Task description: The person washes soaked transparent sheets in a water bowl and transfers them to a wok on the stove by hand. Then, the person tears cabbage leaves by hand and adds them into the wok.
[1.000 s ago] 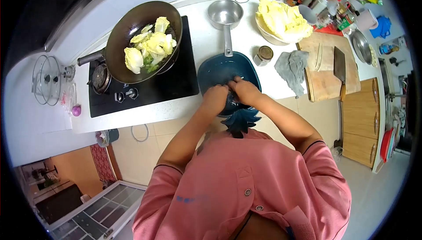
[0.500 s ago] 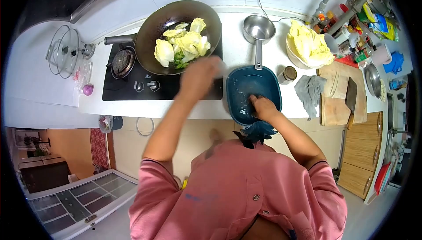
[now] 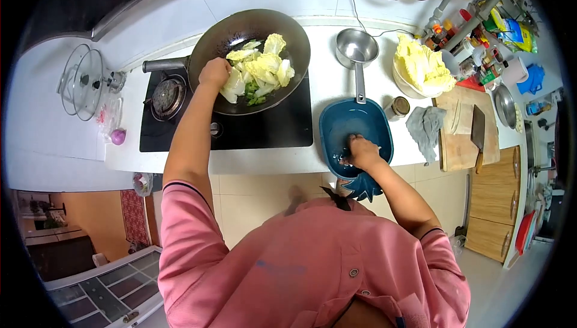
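My left hand (image 3: 215, 74) reaches into the left side of the wok (image 3: 282, 24), its fingers curled against a pale cabbage leaf (image 3: 232, 89). More pieces of napa cabbage (image 3: 264, 66) are heaped in the wok with chopped greens (image 3: 257, 96) beside them. Inside the blue basin (image 3: 384, 121), my right hand (image 3: 362, 151) is lowered with bent fingers above a little liquid. What those fingers hold, if anything, is hidden. A metal ladle-like saucepan (image 3: 356, 45) stands behind the basin, its handle extending to the basin's rim.
Right of the basin are a small jar (image 3: 399, 107), a grey cloth (image 3: 425, 130) and a bowl of cabbage leaves (image 3: 422, 66). A cleaver (image 3: 478, 128) lies on the wooden board (image 3: 458, 148). The black stove (image 3: 264, 133) carries the wok; a red onion (image 3: 118, 137) sits to its left.
My left hand has moved left from beside the basin to the cabbage in the wok. My right hand remains in the basin. The whole view has shifted slightly.
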Available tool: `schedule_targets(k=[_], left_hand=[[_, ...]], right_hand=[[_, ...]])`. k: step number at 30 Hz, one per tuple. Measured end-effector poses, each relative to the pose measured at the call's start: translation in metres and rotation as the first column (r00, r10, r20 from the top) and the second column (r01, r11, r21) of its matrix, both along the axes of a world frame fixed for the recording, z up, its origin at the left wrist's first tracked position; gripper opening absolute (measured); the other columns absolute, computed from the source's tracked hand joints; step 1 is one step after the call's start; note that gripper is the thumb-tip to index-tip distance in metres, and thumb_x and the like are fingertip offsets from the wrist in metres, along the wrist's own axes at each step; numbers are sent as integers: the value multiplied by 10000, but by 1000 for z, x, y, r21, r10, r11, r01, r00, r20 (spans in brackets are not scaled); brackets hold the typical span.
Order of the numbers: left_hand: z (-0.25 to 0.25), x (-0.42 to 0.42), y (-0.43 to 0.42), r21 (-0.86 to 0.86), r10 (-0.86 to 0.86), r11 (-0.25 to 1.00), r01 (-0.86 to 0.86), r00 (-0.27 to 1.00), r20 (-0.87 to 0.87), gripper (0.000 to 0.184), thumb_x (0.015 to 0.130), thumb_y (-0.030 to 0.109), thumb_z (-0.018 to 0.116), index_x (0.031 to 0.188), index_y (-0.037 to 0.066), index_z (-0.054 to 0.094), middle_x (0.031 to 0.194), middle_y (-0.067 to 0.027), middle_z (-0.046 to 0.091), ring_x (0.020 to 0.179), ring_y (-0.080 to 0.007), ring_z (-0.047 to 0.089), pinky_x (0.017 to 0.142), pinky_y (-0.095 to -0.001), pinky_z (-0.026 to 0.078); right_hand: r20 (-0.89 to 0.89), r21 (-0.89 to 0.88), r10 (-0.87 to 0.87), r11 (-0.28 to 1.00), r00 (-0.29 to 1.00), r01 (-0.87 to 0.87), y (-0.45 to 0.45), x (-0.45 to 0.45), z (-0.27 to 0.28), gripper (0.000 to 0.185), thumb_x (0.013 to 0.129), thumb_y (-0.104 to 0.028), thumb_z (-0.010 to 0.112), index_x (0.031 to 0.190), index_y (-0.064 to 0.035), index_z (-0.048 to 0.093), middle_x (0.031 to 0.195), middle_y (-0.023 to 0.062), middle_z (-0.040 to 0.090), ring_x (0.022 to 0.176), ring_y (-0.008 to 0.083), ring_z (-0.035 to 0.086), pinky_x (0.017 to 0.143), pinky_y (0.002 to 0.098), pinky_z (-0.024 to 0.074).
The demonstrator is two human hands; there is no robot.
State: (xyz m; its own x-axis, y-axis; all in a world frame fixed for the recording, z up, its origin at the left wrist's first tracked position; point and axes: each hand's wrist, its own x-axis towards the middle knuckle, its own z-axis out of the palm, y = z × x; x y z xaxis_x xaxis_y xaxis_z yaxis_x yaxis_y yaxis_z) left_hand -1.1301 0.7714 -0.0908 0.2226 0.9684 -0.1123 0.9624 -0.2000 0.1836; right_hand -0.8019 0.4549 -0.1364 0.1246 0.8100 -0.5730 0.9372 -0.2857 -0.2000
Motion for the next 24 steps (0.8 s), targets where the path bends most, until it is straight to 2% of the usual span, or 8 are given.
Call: schedule_targets(k=[5, 10, 14, 16, 18, 20, 22, 24], left_hand=[[6, 4, -6, 295, -53, 950, 105, 982, -179, 142, 784, 120, 660, 913, 97, 716, 974, -131, 674, 955, -312, 641, 803, -410, 523], [48, 14, -85, 529, -333, 834, 154, 906, 262, 137, 822, 131, 639, 916, 52, 697, 952, -141, 661, 893, -326, 625, 780, -420, 508], [56, 21, -172, 601, -444, 788, 132, 798, 407, 120, 840, 65, 641, 945, 16, 673, 975, -136, 670, 902, -322, 633, 810, -381, 501], [50, 26, -201, 538, -446, 831, 142, 750, 489, 116, 838, 37, 641, 947, 22, 673, 978, -116, 673, 913, -301, 635, 811, -369, 503], [38, 31, -219, 476, -373, 877, 72, 725, 578, 125, 840, 39, 644, 961, 23, 672, 985, -104, 672, 922, -291, 632, 813, -356, 502], [33, 34, -228, 456, -351, 889, 42, 703, 618, 133, 836, 39, 649, 966, 29, 675, 1002, -99, 669, 916, -281, 634, 811, -350, 503], [31, 36, -232, 434, -321, 901, 14, 694, 644, 136, 833, 39, 652, 966, 33, 676, 1008, -96, 669, 916, -279, 633, 807, -349, 504], [34, 37, -234, 437, -318, 900, 9, 698, 642, 140, 826, 32, 654, 963, 37, 678, 1015, -90, 665, 914, -274, 632, 799, -348, 506]], right_hand=[[-30, 126, 47, 991, 998, -43, -4, 3, -22, 479, 708, -211, 791, 1099, -30, 583, 1117, 208, 613, 1022, 384, 612, 851, 427, 512], [-258, 301, 8, 951, 966, 72, -17, 25, -11, 167, 744, -144, 745, 864, -63, 660, 811, 180, 673, 843, 371, 656, 741, 456, 518], [-84, 424, -65, 901, 994, 94, -13, 42, 31, 95, 761, -70, 682, 846, -62, 640, 820, 163, 677, 790, 348, 659, 701, 420, 519], [-388, 494, -29, 837, 921, 235, 10, 47, 55, 10, 800, -34, 622, 807, -27, 622, 687, 123, 642, 663, 245, 642, 616, 342, 486], [-453, 532, -31, 793, 891, 298, 49, 30, 83, 126, 884, -130, 622, 827, -18, 632, 622, 90, 589, 575, 147, 560, 565, 303, 456], [-583, 543, 76, 777, 809, 318, 101, 8, 93, 231, 917, -221, 624, 835, -5, 629, 600, 74, 578, 549, 131, 550, 535, 296, 446], [-598, 582, 170, 764, 784, 278, 155, -28, 101, 209, 890, -220, 640, 886, -11, 639, 664, 97, 621, 572, 178, 582, 560, 310, 471], [-368, 739, 307, 670, 878, 76, 211, -55, 83, 192, 807, -160, 653, 952, -35, 656, 850, 169, 665, 793, 330, 647, 712, 393, 505]])
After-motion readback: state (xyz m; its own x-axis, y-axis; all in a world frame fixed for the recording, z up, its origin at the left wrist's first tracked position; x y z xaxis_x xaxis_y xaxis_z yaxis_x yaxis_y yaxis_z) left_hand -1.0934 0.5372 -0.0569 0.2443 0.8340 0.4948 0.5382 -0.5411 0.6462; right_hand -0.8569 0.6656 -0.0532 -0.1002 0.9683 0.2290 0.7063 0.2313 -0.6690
